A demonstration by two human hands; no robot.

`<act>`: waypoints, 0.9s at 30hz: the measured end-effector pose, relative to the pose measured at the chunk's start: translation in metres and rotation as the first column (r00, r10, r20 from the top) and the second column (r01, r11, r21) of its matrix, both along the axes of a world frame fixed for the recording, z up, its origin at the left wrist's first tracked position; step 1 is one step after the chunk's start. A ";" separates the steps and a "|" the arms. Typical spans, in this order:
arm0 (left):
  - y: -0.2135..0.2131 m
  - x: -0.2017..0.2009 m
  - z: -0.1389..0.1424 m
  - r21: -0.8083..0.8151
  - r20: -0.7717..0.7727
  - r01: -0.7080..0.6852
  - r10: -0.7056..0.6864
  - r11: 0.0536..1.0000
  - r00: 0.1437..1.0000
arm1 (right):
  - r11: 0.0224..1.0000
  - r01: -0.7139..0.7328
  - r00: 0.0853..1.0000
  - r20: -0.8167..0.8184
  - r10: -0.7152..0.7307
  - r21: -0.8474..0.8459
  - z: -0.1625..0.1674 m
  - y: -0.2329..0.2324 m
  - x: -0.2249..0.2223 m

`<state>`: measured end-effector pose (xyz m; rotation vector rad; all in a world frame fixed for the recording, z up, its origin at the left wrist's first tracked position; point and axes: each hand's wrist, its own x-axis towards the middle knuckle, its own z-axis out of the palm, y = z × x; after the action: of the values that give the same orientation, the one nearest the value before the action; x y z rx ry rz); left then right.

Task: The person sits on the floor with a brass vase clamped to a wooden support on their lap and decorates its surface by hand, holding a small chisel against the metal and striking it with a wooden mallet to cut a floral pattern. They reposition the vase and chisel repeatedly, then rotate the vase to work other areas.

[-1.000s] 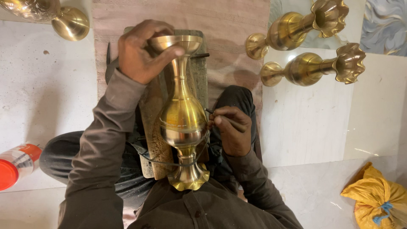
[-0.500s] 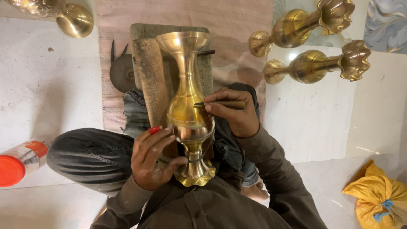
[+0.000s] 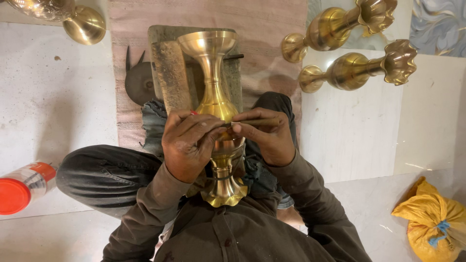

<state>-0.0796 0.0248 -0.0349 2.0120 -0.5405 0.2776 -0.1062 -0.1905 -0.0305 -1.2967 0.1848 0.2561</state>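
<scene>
A tall brass vase point(image 3: 213, 82) lies lengthwise over my lap, its scalloped foot point(image 3: 224, 190) near my chest and its round mouth far from me, resting on a wooden block point(image 3: 171, 73). My right hand point(image 3: 267, 138) grips a thin dark engraving tool point(image 3: 257, 122) whose tip meets the vase's belly. My left hand point(image 3: 187, 143) rests across the same belly, its fingers pinched at the tool's tip. Both hands cover the widest part of the vase.
Two more brass vases point(image 3: 357, 70) lie on their sides at the upper right. Another brass piece point(image 3: 82, 22) sits at the upper left. A red-capped plastic jar point(image 3: 22, 187) lies at the left, a yellow sack point(image 3: 432, 218) at the lower right. A dark metal tool point(image 3: 138, 82) lies beside the block.
My left hand rose from the vase's foot to its belly and now meets the tool's tip. A second ago it held the vase's mouth. The right hand stays at the belly.
</scene>
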 end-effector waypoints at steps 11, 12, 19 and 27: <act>0.025 -0.086 -0.034 0.055 0.300 0.181 -0.189 0.982 0.935 | 0.982 0.059 0.988 0.151 -0.031 -0.181 0.012 0.005 0.020; 0.026 -0.096 -0.034 0.091 0.273 0.244 -0.260 0.965 0.926 | 0.984 0.047 0.988 0.153 -0.020 -0.174 0.012 0.006 0.022; -0.001 -0.109 -0.054 0.129 0.231 0.404 -0.424 0.906 0.876 | 0.949 -0.002 0.985 0.165 0.057 -0.315 0.017 0.009 0.030; -0.003 -0.107 -0.057 0.129 0.268 0.393 -0.413 0.911 0.870 | 0.969 -0.043 0.985 0.150 0.081 -0.243 0.013 0.009 0.035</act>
<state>-0.1866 0.0214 -0.0922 1.8786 -1.1553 0.3001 -0.0710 -0.1815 -0.0175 -1.5573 0.0394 0.1866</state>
